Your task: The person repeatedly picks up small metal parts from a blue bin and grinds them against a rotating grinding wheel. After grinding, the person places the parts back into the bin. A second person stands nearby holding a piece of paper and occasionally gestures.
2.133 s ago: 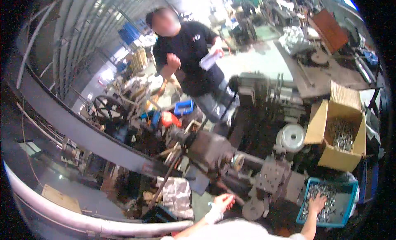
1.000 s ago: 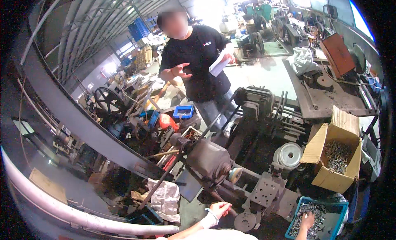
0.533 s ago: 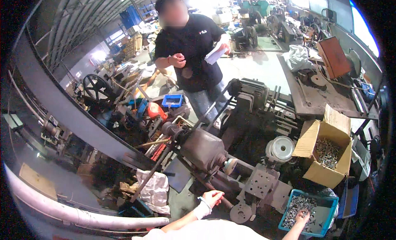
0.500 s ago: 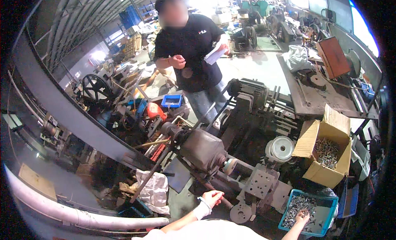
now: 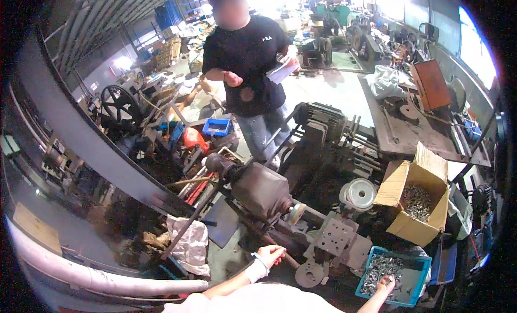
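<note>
My left hand point(image 5: 271, 255), with a white band at the wrist, hovers beside the round flange point(image 5: 309, 273) at the machine's near end. Its fingers are curled together; anything between them is too small to make out. Down at the right, my right hand point(image 5: 385, 284) is inside a blue plastic basket point(image 5: 427, 273), at the edge of a heap of small metal parts point(image 5: 381, 270). Its fingers are bent round some of these dark grey parts. The greasy machine point(image 5: 262, 189) stands in front of me, with a drilled plate point(image 5: 336, 235) between it and the basket.
An open cardboard box point(image 5: 414, 232) of similar metal parts stands beyond the basket. Across the machine a person point(image 5: 245, 60) in a black shirt holds papers point(image 5: 282, 71). A steel beam point(image 5: 107, 146) and a pale pipe point(image 5: 107, 283) run along my left. A metal table point(image 5: 414, 132) is at the right.
The view has shifted slightly, so most things sit a little further left. My right hand stays in the basket and my left hand stays near the flange.
</note>
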